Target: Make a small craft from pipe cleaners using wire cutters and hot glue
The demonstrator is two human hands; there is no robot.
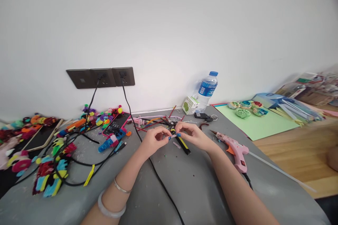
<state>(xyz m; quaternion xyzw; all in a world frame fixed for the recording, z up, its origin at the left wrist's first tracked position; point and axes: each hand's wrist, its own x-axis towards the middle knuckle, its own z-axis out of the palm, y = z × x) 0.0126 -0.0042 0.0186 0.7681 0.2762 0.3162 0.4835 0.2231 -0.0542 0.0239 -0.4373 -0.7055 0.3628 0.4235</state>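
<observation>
My left hand (154, 140) and my right hand (194, 136) meet above the middle of the grey table. Thumb and forefinger of each are pinched together on a small whitish piece (173, 136) between them, too small to name. Just beneath and behind the fingertips lie pliers with black and yellow handles (182, 144), partly covered by my hands. Beside the handles is a little pale pink strip (176, 144). A pink glue gun (237, 153) rests on its side to the right of my right forearm, a long translucent glue stick (280, 171) sticking out of its back.
Black cables (158, 175) run from the wall sockets (105, 77) across the table. Colourful pipe-cleaner figures (51, 175) and phones (116, 123) crowd the left. Behind stand a water bottle (207, 91), a small carton (189, 105) and keys (211, 117). Green paper (258, 126) holds crinkled flowers (243, 113).
</observation>
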